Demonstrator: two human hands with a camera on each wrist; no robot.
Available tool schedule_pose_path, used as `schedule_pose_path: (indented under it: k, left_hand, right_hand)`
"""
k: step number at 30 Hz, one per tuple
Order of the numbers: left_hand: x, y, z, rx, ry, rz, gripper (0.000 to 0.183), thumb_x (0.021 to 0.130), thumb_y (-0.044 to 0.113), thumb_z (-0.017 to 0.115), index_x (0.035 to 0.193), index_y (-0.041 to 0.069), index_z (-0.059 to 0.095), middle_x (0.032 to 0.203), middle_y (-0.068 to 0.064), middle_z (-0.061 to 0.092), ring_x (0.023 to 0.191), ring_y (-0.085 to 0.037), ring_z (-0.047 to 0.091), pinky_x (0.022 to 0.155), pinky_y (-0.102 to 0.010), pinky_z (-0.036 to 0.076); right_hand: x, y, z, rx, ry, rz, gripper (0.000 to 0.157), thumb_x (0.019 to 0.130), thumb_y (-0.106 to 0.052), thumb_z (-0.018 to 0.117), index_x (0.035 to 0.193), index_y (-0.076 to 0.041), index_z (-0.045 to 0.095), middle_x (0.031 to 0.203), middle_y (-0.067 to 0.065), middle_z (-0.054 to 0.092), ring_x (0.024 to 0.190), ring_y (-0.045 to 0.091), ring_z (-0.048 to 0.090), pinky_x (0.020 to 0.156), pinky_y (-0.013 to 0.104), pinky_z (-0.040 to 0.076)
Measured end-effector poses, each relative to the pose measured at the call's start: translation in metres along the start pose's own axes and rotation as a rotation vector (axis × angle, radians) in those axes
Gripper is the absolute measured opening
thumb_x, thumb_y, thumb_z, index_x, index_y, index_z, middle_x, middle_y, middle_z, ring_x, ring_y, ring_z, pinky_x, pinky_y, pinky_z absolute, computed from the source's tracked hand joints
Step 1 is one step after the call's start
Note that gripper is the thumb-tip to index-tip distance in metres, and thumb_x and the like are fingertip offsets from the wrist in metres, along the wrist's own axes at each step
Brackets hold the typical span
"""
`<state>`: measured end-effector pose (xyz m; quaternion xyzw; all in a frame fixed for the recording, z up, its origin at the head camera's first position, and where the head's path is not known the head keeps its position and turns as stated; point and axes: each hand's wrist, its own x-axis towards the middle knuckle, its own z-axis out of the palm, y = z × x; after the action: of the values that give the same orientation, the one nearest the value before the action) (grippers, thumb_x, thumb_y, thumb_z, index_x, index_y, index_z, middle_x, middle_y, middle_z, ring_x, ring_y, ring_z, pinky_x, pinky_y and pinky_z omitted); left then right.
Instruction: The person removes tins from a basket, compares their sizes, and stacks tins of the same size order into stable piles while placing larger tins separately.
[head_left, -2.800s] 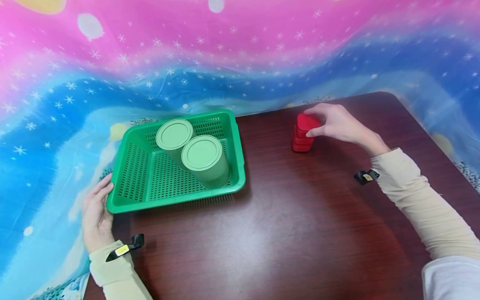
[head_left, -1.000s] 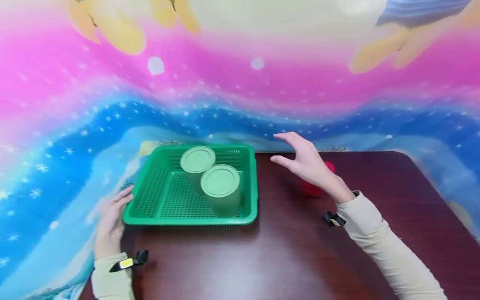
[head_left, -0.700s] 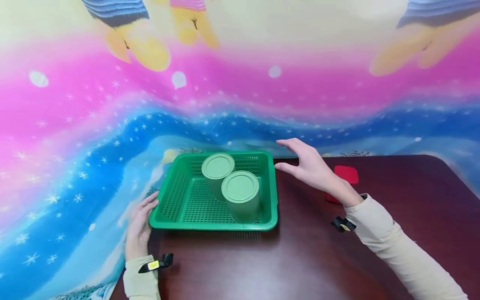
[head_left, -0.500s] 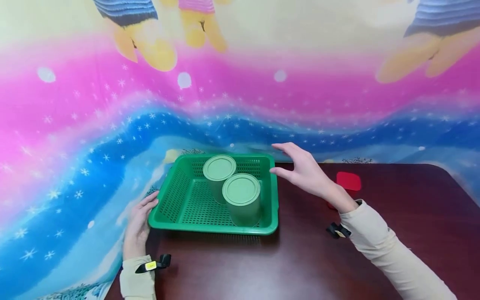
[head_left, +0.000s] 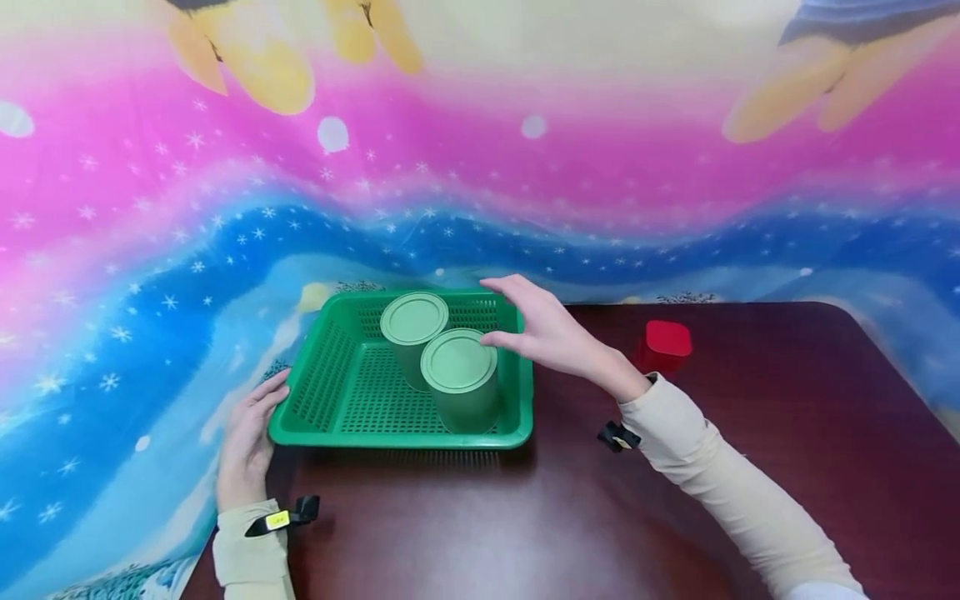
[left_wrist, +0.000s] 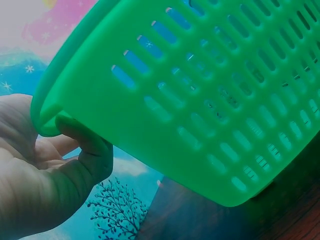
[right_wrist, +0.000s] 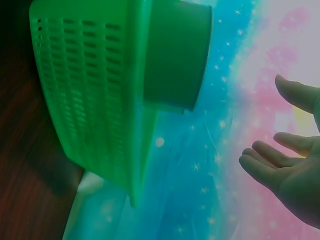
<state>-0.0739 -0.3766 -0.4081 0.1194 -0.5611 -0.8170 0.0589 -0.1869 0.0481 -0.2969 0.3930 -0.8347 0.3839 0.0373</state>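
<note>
Swinging leftward across the desk (head_left: 450, 533), the right hand (head_left: 558, 337) has left the red, rounded-square container (head_left: 667, 339), which it held under three seconds ago, and now hangs above the right end of the green perforated plastic basket (head_left: 390, 441). Its fingers are released, thumb and fingers spread apart; the right wrist view shows them touching nothing.

Half a second ago that hand was only at the basket's right rim; now its thumb overlaps, as the head view sees it, the lid edge of the nearer pale-green cylindrical can (head_left: 461, 379). The farther matching can (head_left: 412, 327) stands just beside it, both upright inside the basket; whether they touch, I cannot tell. The red container stands on the desk, right of the basket and apart from it.

Meanwhile the left hand (head_left: 247, 433) keeps its fingers curled round the basket's left rim, grasping it. To my judgement, attention has passed from the red container to the basket and its cans
</note>
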Motion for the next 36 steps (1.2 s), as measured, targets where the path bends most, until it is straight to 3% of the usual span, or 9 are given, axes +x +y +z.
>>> schedule_pose_path:
  k: [2, 9, 16, 24, 28, 36]
  left_hand:
    - [0.0, 0.001, 0.001, 0.012, 0.0, 0.002, 0.028, 0.108, 0.01, 0.058, 0.127, 0.018, 0.076, 0.136, 0.008, 0.051, 0.102, -0.003, 0.068, 0.079, -0.019, 0.059]
    - [0.0, -0.001, 0.001, -0.026, 0.016, -0.001, 0.027, 0.107, 0.007, 0.059, 0.123, 0.017, 0.078, 0.122, 0.008, 0.067, 0.092, -0.009, 0.073, 0.075, -0.022, 0.061]
    - [0.0, 0.0, 0.0, -0.048, -0.01, 0.0, 0.028, 0.108, 0.006, 0.057, 0.118, 0.019, 0.08, 0.116, 0.006, 0.071, 0.089, -0.009, 0.074, 0.075, -0.022, 0.061]
    - [0.003, 0.0, 0.001, -0.031, -0.004, -0.014, 0.027, 0.107, 0.007, 0.058, 0.118, 0.02, 0.079, 0.124, 0.01, 0.063, 0.095, -0.007, 0.072, 0.077, -0.021, 0.06]
    - [0.005, 0.0, 0.0, -0.042, 0.0, -0.016, 0.028, 0.107, 0.006, 0.057, 0.118, 0.02, 0.08, 0.121, 0.009, 0.067, 0.091, -0.008, 0.073, 0.075, -0.021, 0.061]
    - [0.003, 0.0, -0.003, -0.018, -0.011, -0.011, 0.028, 0.107, 0.008, 0.058, 0.119, 0.021, 0.079, 0.125, 0.011, 0.062, 0.093, -0.006, 0.071, 0.076, -0.02, 0.06]
  right_hand:
    - [0.004, -0.001, 0.005, -0.009, -0.023, -0.004, 0.077, 0.089, -0.021, 0.086, 0.153, -0.003, 0.048, 0.148, 0.013, 0.053, 0.134, 0.027, 0.052, 0.11, 0.047, 0.046]
    - [0.01, -0.001, 0.028, -0.011, -0.122, -0.013, 0.082, 0.086, -0.024, 0.088, 0.153, -0.001, 0.046, 0.148, 0.014, 0.051, 0.137, 0.025, 0.048, 0.113, 0.045, 0.044]
    - [0.011, -0.003, 0.047, -0.015, -0.232, -0.002, 0.088, 0.084, -0.031, 0.09, 0.155, -0.004, 0.044, 0.153, 0.011, 0.044, 0.142, 0.025, 0.042, 0.117, 0.043, 0.04]
    - [0.01, -0.007, 0.053, -0.07, -0.268, 0.037, 0.089, 0.083, -0.035, 0.091, 0.155, -0.006, 0.046, 0.153, 0.012, 0.044, 0.141, 0.028, 0.041, 0.116, 0.045, 0.04]
    - [0.01, -0.007, 0.054, -0.087, -0.313, 0.053, 0.089, 0.083, -0.04, 0.09, 0.154, -0.008, 0.047, 0.153, 0.011, 0.045, 0.142, 0.027, 0.041, 0.116, 0.043, 0.041]
    - [0.011, -0.006, 0.061, -0.112, -0.355, 0.111, 0.096, 0.08, -0.044, 0.091, 0.157, -0.013, 0.043, 0.161, 0.02, 0.031, 0.146, 0.035, 0.035, 0.112, 0.048, 0.044]
